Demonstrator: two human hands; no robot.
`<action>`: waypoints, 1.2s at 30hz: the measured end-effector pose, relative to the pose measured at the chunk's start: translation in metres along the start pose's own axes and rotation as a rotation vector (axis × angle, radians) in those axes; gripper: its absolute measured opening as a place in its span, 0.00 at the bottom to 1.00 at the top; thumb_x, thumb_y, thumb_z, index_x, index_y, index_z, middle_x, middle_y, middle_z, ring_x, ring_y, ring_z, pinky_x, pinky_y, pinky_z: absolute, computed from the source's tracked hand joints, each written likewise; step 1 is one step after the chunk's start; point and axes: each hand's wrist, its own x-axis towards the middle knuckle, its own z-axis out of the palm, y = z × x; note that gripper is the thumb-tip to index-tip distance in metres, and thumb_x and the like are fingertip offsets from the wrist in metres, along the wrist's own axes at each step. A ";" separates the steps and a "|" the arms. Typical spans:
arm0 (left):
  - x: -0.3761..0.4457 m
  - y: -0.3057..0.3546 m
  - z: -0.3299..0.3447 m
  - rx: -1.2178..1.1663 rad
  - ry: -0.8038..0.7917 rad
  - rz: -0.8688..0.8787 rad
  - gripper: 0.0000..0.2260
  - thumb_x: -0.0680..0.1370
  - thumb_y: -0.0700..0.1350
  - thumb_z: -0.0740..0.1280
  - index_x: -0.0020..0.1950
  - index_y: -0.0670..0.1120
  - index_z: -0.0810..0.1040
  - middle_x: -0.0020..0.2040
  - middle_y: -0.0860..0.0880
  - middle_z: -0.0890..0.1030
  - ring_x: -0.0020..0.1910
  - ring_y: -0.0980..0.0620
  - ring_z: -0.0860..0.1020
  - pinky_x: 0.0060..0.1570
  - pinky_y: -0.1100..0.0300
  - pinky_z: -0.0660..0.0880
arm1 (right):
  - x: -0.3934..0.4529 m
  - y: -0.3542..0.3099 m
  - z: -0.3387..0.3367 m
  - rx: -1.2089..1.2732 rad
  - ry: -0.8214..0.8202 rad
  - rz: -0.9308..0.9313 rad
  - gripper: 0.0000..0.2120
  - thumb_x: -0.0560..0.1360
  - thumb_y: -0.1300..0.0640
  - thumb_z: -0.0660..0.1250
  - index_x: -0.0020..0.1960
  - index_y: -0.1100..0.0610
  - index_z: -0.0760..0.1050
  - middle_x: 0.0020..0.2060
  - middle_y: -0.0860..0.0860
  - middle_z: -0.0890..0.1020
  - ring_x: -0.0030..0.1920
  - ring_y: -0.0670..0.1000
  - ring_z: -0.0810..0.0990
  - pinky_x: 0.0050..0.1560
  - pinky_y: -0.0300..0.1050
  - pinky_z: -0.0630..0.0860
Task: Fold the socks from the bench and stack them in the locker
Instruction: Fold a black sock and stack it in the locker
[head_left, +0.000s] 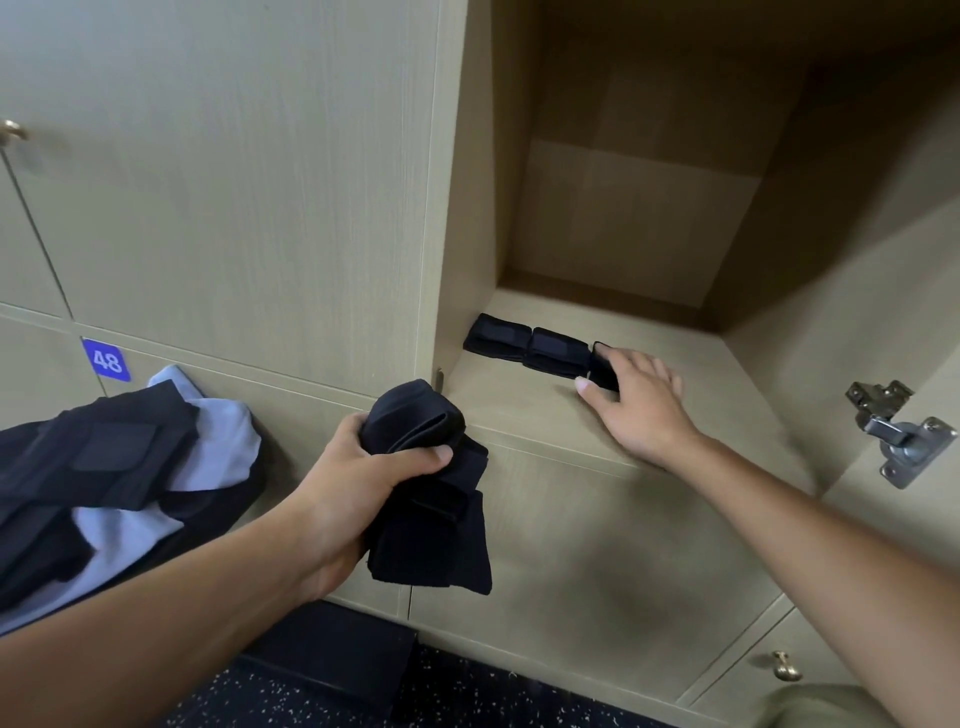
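Head view: right hand (636, 400) lies flat, seating the third sock (602, 366) in the locker (519, 410) row; left hand (358, 462) clutches spare socks (431, 499), ready.

Non-task items — locker-room surroundings
Blue number tag (106, 360) reading 48 on a closed door; brass knob (11, 131) at far left, a second knob (785, 666) lower right; metal hinge (897, 432) on the right panel; dark speckled floor (467, 696)

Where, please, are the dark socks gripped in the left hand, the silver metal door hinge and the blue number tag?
dark socks (431, 499), head view, hanging middle
silver metal door hinge (901, 434), head view, centre plate
blue number tag (106, 360), head view, digits
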 end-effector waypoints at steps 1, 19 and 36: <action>0.000 0.000 0.000 0.010 0.001 0.004 0.29 0.68 0.40 0.80 0.66 0.50 0.74 0.58 0.43 0.85 0.51 0.43 0.86 0.45 0.49 0.83 | -0.004 -0.012 -0.004 0.079 0.049 -0.024 0.23 0.81 0.40 0.59 0.73 0.48 0.70 0.69 0.49 0.74 0.72 0.53 0.65 0.71 0.51 0.56; -0.012 0.011 0.005 -0.135 -0.094 -0.024 0.38 0.65 0.47 0.81 0.73 0.56 0.70 0.61 0.50 0.84 0.52 0.49 0.87 0.39 0.56 0.83 | -0.057 -0.104 -0.056 0.889 -0.715 -0.088 0.20 0.83 0.42 0.58 0.59 0.56 0.80 0.43 0.48 0.85 0.47 0.51 0.83 0.47 0.44 0.76; -0.014 0.013 0.007 -0.161 -0.133 -0.102 0.29 0.71 0.47 0.76 0.71 0.51 0.73 0.57 0.46 0.86 0.50 0.49 0.86 0.42 0.57 0.84 | -0.065 -0.102 -0.052 0.755 -0.368 -0.448 0.06 0.72 0.64 0.78 0.47 0.56 0.87 0.44 0.50 0.79 0.40 0.44 0.77 0.46 0.51 0.77</action>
